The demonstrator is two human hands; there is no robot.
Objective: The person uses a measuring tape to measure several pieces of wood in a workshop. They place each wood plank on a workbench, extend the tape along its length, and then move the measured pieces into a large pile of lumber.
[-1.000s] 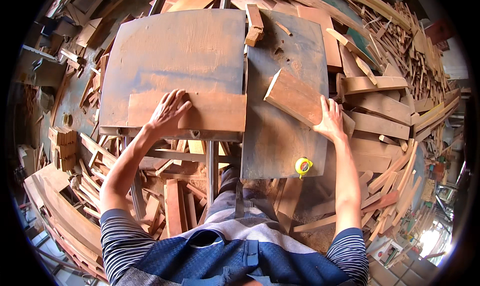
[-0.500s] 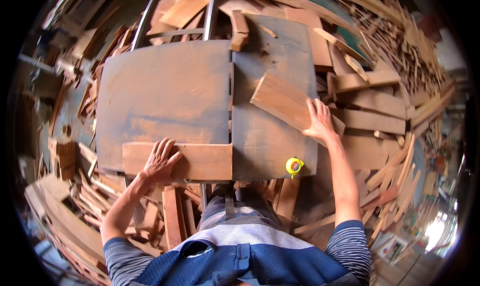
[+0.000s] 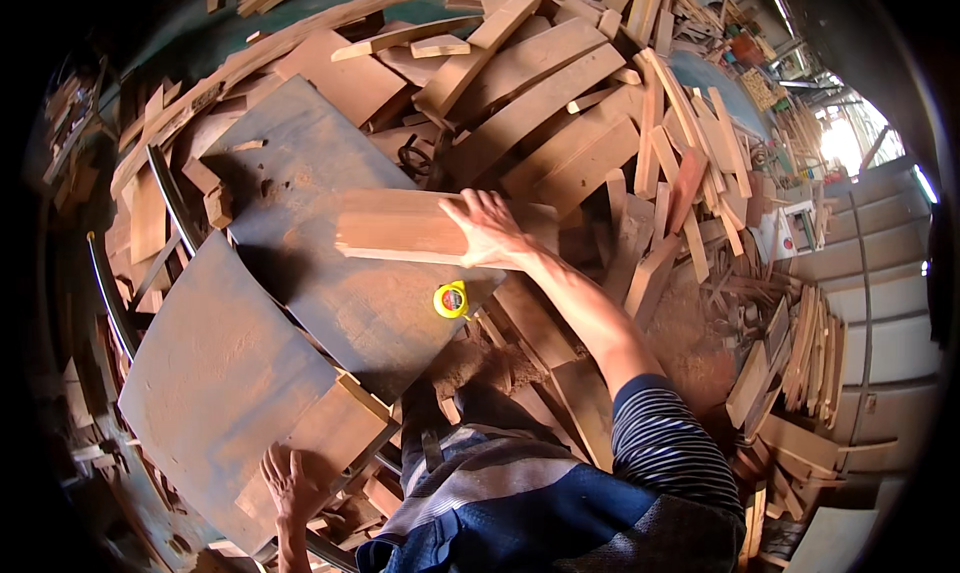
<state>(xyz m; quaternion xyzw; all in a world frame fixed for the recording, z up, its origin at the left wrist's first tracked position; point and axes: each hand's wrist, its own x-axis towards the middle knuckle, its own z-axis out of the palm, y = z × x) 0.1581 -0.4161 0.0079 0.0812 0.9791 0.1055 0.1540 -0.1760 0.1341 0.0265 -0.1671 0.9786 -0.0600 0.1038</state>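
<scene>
My left hand point(image 3: 290, 483) lies open, its fingers across a flat reddish-brown wooden board point(image 3: 345, 418) along the near edge of the left metal plate point(image 3: 225, 363). My right hand point(image 3: 485, 231) spans a second wooden board point(image 3: 395, 221), fingers toward its far edge and thumb by its near edge. That board rests on the right metal plate point(image 3: 310, 133), with one end past the plate's side. A yellow tape measure point(image 3: 451, 300) sits on the same plate, nearer to me than the second board. A dark gap point(image 3: 270, 288) runs between the dusty plates.
A small wood block point(image 3: 208, 191) stands at the far end of the gap. Large offcuts point(image 3: 540, 103) are heaped beyond the right plate, and thin strips point(image 3: 815, 358) lie farther right. Metal rails point(image 3: 175, 198) extend at the far left. Sawdust point(image 3: 690, 333) covers the ground at right.
The view has swung to the right, so the plates appear turned and farther left. My right hand now reaches across the second board's width. My left hand stays on the first board.
</scene>
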